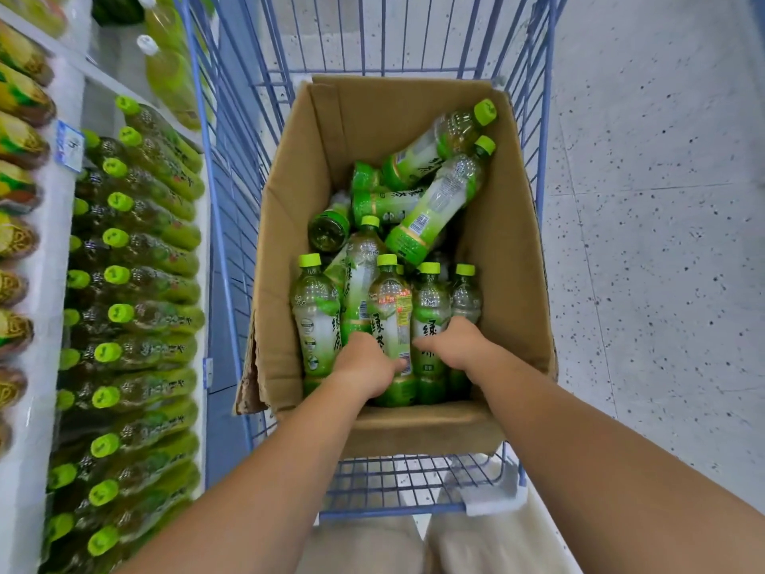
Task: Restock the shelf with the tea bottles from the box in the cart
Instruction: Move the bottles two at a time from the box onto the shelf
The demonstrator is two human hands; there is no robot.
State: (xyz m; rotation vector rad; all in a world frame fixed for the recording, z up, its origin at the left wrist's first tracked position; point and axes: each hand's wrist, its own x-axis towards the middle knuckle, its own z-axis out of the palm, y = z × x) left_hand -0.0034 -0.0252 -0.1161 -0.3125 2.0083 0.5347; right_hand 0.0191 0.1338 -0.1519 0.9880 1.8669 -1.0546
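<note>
The tea bottles (430, 312) have lime-green caps, clear necks and green-and-white labels with dark green characters; one upright bottle (391, 308) also carries a red, orange and yellow patch. The cardboard box (505, 283) is plain tan, and the cart (393, 510) is a grid of pale blue wire. The floor (641, 242) is pale grey speckled with dark flecks, and the shelf (51, 250) is white with a blue price tag (69, 146).

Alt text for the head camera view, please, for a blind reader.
Two hands reach into a cardboard box in a blue wire cart: the left hand grips an upright green tea bottle, the right hand the next bottle. Green-capped bottles fill the shelf at left.
</note>
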